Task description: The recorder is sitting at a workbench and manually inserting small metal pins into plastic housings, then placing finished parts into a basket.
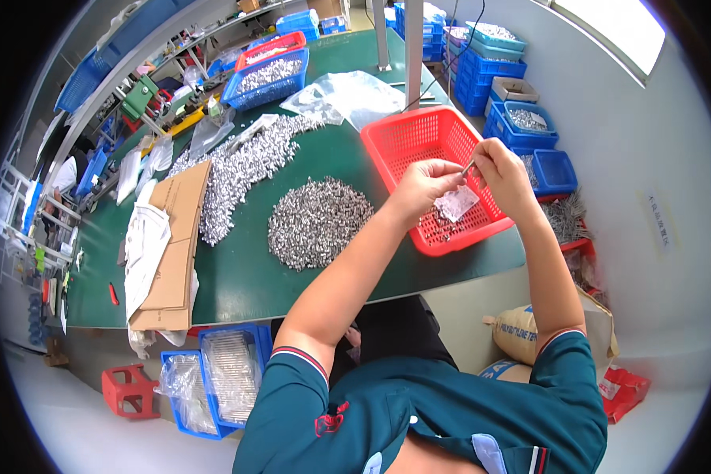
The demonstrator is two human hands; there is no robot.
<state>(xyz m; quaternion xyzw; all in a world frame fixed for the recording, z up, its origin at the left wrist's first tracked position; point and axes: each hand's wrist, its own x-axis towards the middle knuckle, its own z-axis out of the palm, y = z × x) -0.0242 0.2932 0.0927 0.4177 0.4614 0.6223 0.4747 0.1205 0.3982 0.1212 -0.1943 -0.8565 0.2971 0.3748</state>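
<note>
Above a red plastic basket (403, 130) my two hands meet, raised over its inside. My left hand (430, 186) is closed in a pinch, and my right hand (502, 175) is closed close beside it. Between their fingertips is a small, thin metal part (468, 168), too small to tell its exact kind. Inside the basket lie a white paper slip (456, 204) and a few small metal pieces. Left of the basket, a round heap of small metal parts (320, 223) sits on the green table (387, 272).
A longer heap of shiny metal parts (245, 170) spreads farther left, beside cardboard (178, 253) with a white cloth (144, 245). Clear plastic bags (347, 96) and a blue basket of parts (268, 75) lie toward the back. Stacked blue crates (478, 79) line the right wall.
</note>
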